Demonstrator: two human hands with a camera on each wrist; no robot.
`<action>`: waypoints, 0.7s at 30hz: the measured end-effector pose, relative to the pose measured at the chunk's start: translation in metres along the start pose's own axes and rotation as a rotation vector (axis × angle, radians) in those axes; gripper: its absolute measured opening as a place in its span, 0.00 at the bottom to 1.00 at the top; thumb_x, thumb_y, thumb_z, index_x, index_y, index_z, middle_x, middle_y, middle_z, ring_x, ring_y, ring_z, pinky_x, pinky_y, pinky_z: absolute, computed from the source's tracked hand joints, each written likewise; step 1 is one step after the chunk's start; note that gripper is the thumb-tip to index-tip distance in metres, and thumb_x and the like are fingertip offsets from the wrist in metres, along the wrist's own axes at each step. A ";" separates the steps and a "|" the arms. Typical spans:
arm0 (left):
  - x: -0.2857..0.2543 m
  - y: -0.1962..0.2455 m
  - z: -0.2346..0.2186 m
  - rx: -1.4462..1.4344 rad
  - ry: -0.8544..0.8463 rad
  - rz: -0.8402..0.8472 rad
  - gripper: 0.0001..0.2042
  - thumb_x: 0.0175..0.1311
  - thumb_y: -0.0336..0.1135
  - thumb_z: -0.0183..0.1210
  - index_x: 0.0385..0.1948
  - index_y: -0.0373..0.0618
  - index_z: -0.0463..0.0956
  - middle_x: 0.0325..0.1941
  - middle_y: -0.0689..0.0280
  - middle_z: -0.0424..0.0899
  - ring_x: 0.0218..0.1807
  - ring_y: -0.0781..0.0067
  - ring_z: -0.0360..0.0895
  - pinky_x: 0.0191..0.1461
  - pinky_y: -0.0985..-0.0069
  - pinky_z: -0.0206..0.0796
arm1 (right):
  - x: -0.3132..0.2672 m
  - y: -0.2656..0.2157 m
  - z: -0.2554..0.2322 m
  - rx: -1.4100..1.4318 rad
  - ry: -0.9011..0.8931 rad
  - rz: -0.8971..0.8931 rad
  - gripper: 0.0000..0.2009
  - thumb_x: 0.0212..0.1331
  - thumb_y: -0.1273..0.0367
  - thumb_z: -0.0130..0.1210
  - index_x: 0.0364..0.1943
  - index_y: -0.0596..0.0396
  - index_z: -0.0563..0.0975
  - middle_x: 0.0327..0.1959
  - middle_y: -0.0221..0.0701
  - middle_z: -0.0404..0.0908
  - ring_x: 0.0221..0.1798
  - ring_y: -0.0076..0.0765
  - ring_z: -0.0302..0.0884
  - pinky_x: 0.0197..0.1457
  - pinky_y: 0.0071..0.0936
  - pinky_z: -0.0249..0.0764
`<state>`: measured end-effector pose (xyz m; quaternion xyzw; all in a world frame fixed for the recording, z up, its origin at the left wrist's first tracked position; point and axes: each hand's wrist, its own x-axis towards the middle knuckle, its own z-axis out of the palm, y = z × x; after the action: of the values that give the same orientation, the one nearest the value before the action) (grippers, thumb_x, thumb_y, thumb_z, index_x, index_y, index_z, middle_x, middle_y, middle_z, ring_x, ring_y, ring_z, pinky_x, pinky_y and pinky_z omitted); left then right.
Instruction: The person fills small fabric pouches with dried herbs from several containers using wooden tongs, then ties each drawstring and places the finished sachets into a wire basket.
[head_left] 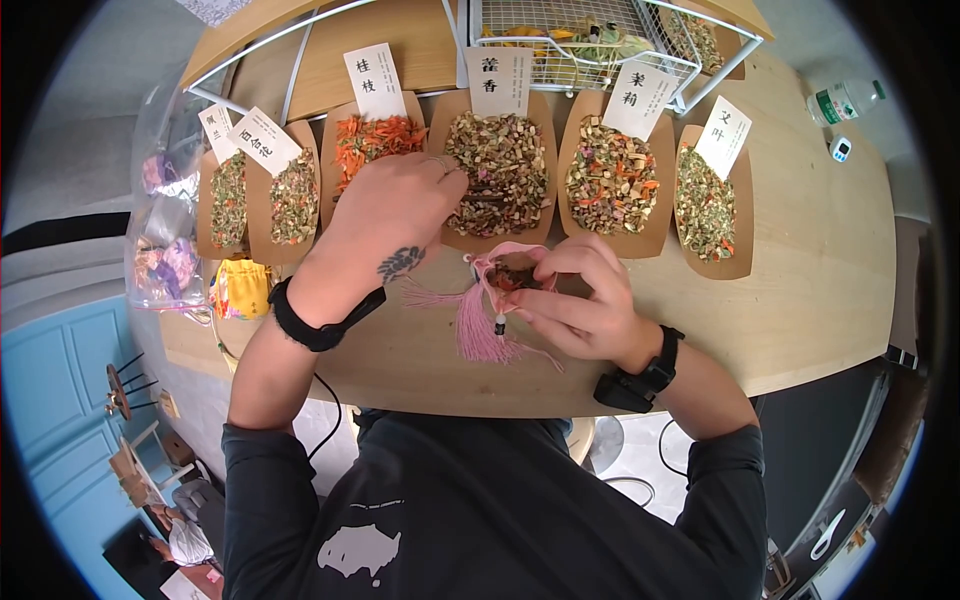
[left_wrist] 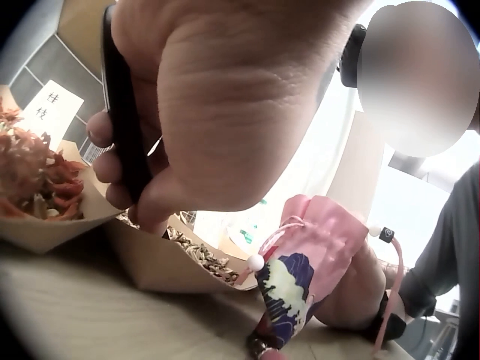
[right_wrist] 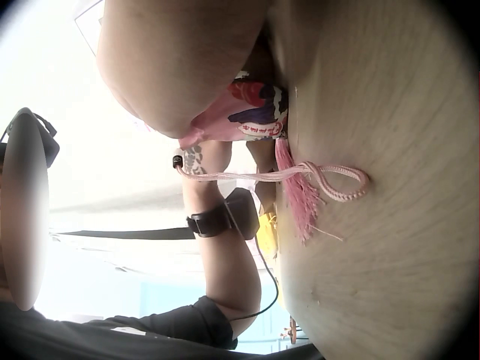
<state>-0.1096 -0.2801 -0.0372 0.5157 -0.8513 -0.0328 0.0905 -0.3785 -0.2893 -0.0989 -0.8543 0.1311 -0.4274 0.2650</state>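
Observation:
My left hand (head_left: 402, 200) reaches over the middle paper tray (head_left: 545, 215) of chopped dried herbs. It grips a slim dark tool (left_wrist: 126, 112), whose lower end goes down by the herbs; its exact kind cannot be told. With thumb and fingers, my right hand (head_left: 590, 300) holds the rim of a pink drawstring pouch (left_wrist: 330, 232) with a blue and white pattern. Dark and reddish bits (head_left: 512, 275) lie inside the pouch mouth. A pink tassel (head_left: 480, 330) and cord (right_wrist: 255, 177) hang from it over the table edge side.
Several more herb trays with name cards stand in a row, among them one of orange-red pieces (head_left: 372, 135). Behind is a wire basket (head_left: 560, 50). A yellow pouch (head_left: 241, 290) and a clear bag (head_left: 160, 240) sit at left, a bottle (head_left: 845, 102) at far right.

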 end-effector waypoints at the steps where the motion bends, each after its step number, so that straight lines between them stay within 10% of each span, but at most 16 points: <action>1: 0.000 0.000 -0.001 -0.002 0.001 -0.007 0.08 0.50 0.26 0.66 0.32 0.40 0.78 0.33 0.58 0.81 0.41 0.52 0.83 0.45 0.58 0.77 | 0.000 0.000 0.000 0.001 0.000 -0.001 0.12 0.48 0.70 0.75 0.39 0.43 0.89 0.44 0.29 0.80 0.45 0.40 0.80 0.44 0.35 0.77; 21: -0.015 0.044 -0.063 -0.381 0.001 0.010 0.14 0.55 0.25 0.70 0.44 0.43 0.86 0.41 0.59 0.86 0.40 0.47 0.84 0.42 0.57 0.76 | -0.002 0.000 0.000 -0.019 -0.005 0.002 0.11 0.47 0.71 0.75 0.38 0.45 0.91 0.46 0.32 0.79 0.43 0.43 0.78 0.46 0.37 0.76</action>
<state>-0.1291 -0.2438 0.0291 0.4851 -0.8322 -0.1926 0.1870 -0.3800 -0.2890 -0.1002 -0.8579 0.1352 -0.4236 0.2576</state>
